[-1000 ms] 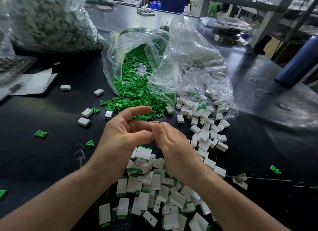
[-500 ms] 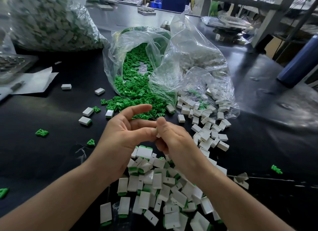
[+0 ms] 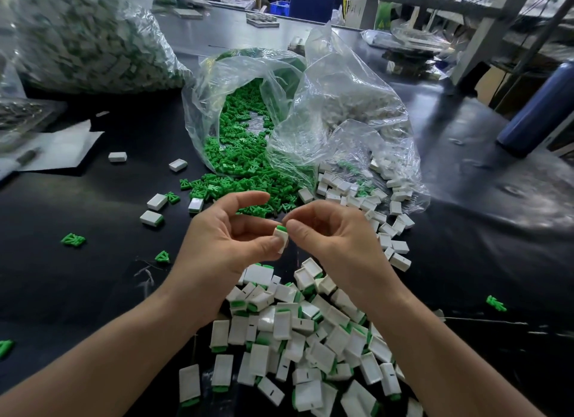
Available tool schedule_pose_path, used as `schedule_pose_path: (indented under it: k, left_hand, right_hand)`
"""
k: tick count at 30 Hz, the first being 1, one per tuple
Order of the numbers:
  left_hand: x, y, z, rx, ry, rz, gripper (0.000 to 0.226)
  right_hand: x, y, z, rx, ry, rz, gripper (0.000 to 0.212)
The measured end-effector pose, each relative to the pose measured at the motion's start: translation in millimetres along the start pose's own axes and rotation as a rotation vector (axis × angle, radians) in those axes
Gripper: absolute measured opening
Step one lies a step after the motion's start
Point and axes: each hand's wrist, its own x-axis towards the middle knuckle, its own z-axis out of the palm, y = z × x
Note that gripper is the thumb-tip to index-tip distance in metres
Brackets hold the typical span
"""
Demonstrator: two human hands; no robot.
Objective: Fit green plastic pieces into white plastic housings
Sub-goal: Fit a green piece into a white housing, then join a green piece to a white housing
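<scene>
Housing [image 3: 282, 242] with green piece [image 3: 281, 229] atop in left hand's [image 3: 226, 239] pinch, right hand's [image 3: 335, 239] curled fingertips [image 3: 296, 232] on that piece.

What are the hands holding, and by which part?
The left hand pinches a white housing by its lower half; the right hand pinches the green piece at its top.

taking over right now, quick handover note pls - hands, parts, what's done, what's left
Left hand: pinches a white housing with a green piece showing at its top.
Right hand: fingers curled at that green piece; grip unclear.
Parts: loose green pieces spill from the clear bag; empty housings lie right of them.
Done: pile of fitted housings nearest you.
Left: check this one is seated, then work through the rest.
</scene>
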Motion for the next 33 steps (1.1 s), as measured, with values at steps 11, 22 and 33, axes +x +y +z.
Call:
schedule_pose_path:
  k: [11, 22, 33]
  left_hand:
    - [-0.1, 0.5, -2.0, 0.173, 0.02, 0.002, 0.051]
    - [0.4, 5.5, -4.0, 0.212, -0.014, -0.019, 0.048]
    - [-2.3, 4.5, -2.9, 0.208, -0.007, -0.027, 0.027]
  right_hand:
    - [-2.3, -1.4, 1.0, -0.306, -0.066, 0.027, 0.019]
    - [1.5, 2.3, 0.3, -0.158, -0.077, 0.124, 0.02]
    - [26.3, 32.6, -35.1, -0.756, 0.263, 0.007, 0.019]
